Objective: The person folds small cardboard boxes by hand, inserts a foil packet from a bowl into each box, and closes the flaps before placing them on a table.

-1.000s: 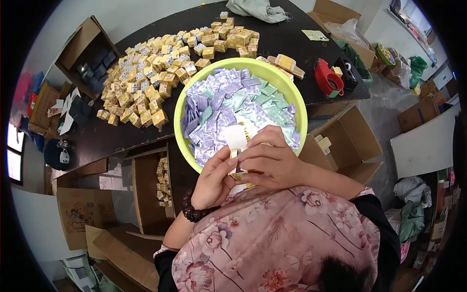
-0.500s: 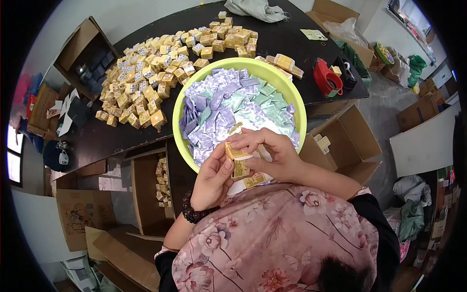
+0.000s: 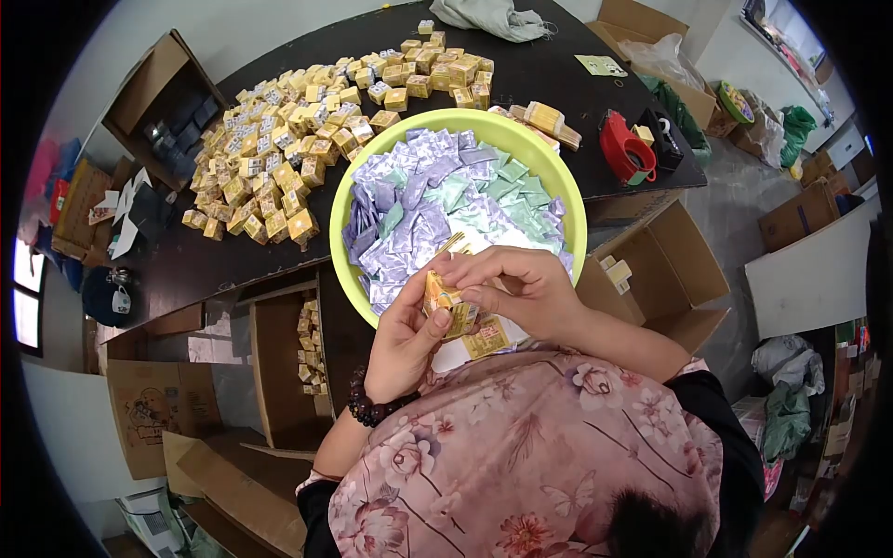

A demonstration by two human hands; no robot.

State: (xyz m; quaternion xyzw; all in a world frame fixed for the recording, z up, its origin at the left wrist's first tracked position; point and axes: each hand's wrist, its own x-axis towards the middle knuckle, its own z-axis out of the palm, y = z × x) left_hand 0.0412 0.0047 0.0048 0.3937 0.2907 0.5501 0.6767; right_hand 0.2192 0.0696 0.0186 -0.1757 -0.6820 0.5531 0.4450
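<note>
- Yellow and printed, a small box [image 3: 454, 312] is held up at the near side of the lime-green basin [image 3: 456, 119], between both hands.
- The left hand [image 3: 405, 325] grasps it from the basin's left, thumb against the box's front face.
- The right hand [image 3: 521, 290], on the basin's right, has thumb and curled fingers on the box's top; whether its lid is closed is hard to tell beneath them.
- Under the right hand, by the basin's near rim, shows a yellow printed card [image 3: 486, 342].
- Inside the basin lie purple sachets [image 3: 423, 191] and green sachets [image 3: 521, 191].
- Left of the basin, a heap of yellow boxes [image 3: 279, 177] covers much of the black table [image 3: 172, 270].
</note>
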